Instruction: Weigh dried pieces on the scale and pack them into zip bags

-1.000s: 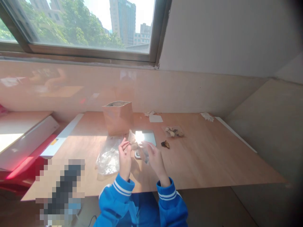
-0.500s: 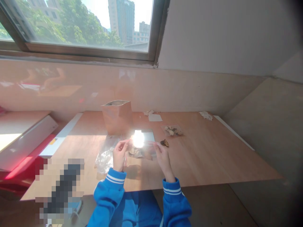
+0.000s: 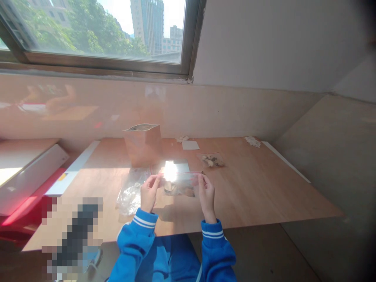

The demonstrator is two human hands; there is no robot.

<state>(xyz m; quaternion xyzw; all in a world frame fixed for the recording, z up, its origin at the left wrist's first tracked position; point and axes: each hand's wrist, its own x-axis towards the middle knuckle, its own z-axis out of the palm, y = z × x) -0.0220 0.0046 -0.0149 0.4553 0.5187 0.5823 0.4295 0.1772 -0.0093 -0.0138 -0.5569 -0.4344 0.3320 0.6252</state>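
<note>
The left hand (image 3: 149, 192) and right hand (image 3: 207, 192) pinch the clear bag (image 3: 182, 186) at its top corners; a slipping grip could drop it onto the worktop (image 3: 258, 192).

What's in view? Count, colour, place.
table: 1, brown, centre
paper bag: 1, brown, back left
loose plastic: count unclear, clear, left
held zip bag: 1, clear, centre
second zip bag: 1, clear, centre right
shiny plate: 1, silvery, centre
dark piece: 1, brown, centre, mostly hidden
card: 1, white, back centre
tissues: 2, white, back
window: 1, brown, top left
second table: 1, brown, left
red furniture: count unclear, red, left
sleeves: 2, blue, bottom
left hand: 1, bare, front centre
right hand: 1, bare, front centre
</note>
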